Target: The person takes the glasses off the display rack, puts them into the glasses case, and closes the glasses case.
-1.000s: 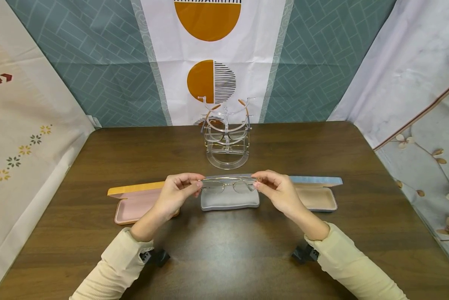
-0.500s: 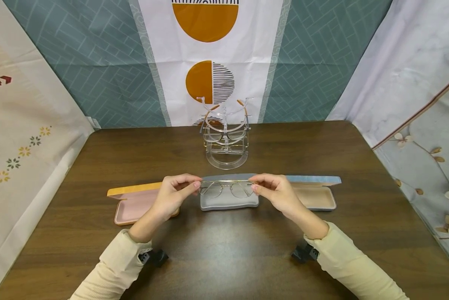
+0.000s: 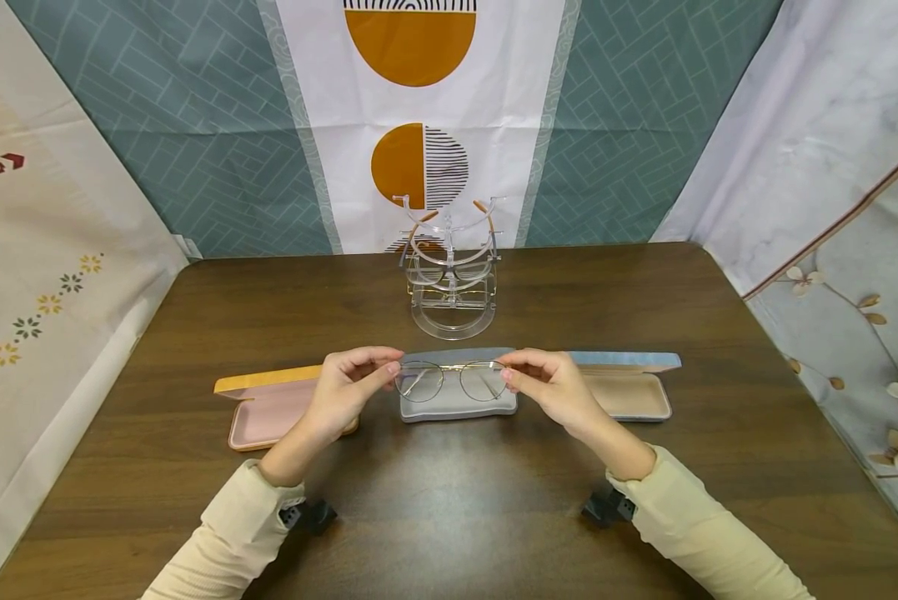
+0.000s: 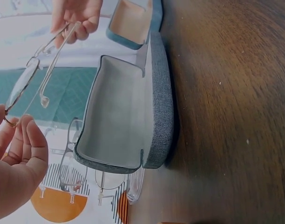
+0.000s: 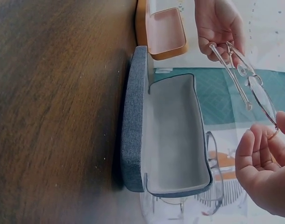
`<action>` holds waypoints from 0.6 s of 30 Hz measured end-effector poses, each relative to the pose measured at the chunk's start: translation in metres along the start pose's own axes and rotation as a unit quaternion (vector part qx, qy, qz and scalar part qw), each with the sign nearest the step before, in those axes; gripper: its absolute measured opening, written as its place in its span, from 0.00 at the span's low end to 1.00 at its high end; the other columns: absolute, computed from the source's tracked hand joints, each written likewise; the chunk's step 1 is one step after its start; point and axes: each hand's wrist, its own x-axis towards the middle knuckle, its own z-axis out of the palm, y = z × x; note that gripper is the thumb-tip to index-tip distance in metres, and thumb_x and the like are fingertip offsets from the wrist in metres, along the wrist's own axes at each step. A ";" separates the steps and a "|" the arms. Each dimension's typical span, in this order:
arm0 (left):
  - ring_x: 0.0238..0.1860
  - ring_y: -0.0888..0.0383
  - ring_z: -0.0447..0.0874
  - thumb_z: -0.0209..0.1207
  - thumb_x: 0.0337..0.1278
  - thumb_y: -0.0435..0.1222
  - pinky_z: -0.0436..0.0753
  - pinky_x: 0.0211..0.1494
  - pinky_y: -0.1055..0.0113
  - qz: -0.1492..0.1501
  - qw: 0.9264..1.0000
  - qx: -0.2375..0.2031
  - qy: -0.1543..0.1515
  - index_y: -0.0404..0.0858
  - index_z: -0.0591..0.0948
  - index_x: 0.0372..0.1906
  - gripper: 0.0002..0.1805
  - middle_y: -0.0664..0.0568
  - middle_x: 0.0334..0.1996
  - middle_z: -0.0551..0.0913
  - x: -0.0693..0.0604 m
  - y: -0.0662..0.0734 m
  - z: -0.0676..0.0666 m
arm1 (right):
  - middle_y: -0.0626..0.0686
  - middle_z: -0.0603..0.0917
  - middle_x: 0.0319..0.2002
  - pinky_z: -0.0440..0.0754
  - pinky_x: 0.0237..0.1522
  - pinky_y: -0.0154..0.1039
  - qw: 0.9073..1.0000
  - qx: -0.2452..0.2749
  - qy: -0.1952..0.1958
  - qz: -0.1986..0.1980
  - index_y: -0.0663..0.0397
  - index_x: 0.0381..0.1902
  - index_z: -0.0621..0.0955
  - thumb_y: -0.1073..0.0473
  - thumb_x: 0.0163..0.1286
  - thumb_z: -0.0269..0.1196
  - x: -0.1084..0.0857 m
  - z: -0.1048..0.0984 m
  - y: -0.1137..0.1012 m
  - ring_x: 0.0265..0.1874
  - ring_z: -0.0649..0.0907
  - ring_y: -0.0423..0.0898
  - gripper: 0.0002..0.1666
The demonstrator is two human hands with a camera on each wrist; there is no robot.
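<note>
Thin metal-rimmed eyeglasses [image 3: 452, 367] hang in the air between both hands, lenses facing the head camera. My left hand [image 3: 349, 387] pinches one end of the frame with thumb and fingers. At the other end, my right hand [image 3: 557, 387] pinches it the same way. Both wrist views show the temples folded in behind the lenses. Beneath the eyeglasses lies an open glasses case [image 3: 458, 408], grey-blue cloth outside with a pale grey lining [image 4: 117, 112]. The eyeglasses are apart from the case.
An opened yellow case [image 3: 272, 417] with pink lining lies to the left. To the right is an opened blue case [image 3: 632, 396], lined beige. Behind them a clear display stand [image 3: 454, 332] carries more eyeglasses. All stand on a brown wooden table [image 3: 449, 517].
The eyeglasses have tilted from nearly edge-on so the full lenses now face the head camera. Both hands keep their pinch and have barely moved. The cases stay put.
</note>
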 end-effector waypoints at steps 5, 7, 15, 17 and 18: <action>0.24 0.65 0.78 0.56 0.50 0.19 0.79 0.28 0.72 -0.003 1.000 0.007 0.015 0.13 0.75 0.38 0.11 0.53 0.26 0.83 0.000 0.000 0.000 | 0.57 0.81 0.33 0.78 0.32 0.30 0.999 -0.029 -0.008 -0.013 0.74 0.43 0.78 0.73 0.55 0.63 -0.002 0.000 -0.001 0.30 0.79 0.41 0.16; 0.24 0.65 0.77 0.56 0.50 0.19 0.79 0.28 0.72 -0.005 1.000 0.011 0.019 0.13 0.75 0.38 0.11 0.52 0.26 0.83 0.000 0.000 -0.001 | 0.57 0.79 0.33 0.78 0.32 0.31 0.998 -0.044 -0.015 -0.030 0.74 0.45 0.77 0.74 0.52 0.65 -0.003 0.000 -0.001 0.31 0.78 0.42 0.19; 0.22 0.63 0.77 0.56 0.52 0.21 0.79 0.28 0.72 -0.005 1.000 0.022 0.021 0.15 0.77 0.38 0.09 0.50 0.23 0.81 0.000 -0.001 -0.004 | 0.58 0.77 0.33 0.80 0.34 0.38 0.990 -0.095 -0.024 -0.099 0.74 0.49 0.74 0.78 0.43 0.69 -0.006 0.005 -0.005 0.30 0.78 0.52 0.31; 0.22 0.63 0.77 0.56 0.53 0.21 0.79 0.28 0.72 -0.004 0.999 0.027 0.020 0.16 0.77 0.37 0.09 0.49 0.22 0.81 -0.001 0.000 -0.004 | 0.58 0.77 0.32 0.80 0.32 0.40 0.987 -0.112 -0.018 -0.114 0.75 0.48 0.74 0.78 0.42 0.69 -0.007 0.008 -0.013 0.29 0.78 0.53 0.31; 0.22 0.63 0.76 0.56 0.53 0.21 0.79 0.28 0.72 -0.003 0.999 0.029 0.019 0.16 0.77 0.37 0.09 0.49 0.22 0.81 -0.001 0.000 -0.005 | 0.58 0.77 0.32 0.80 0.31 0.42 0.985 -0.121 -0.015 -0.121 0.75 0.47 0.74 0.78 0.42 0.70 -0.008 0.010 -0.017 0.28 0.78 0.54 0.30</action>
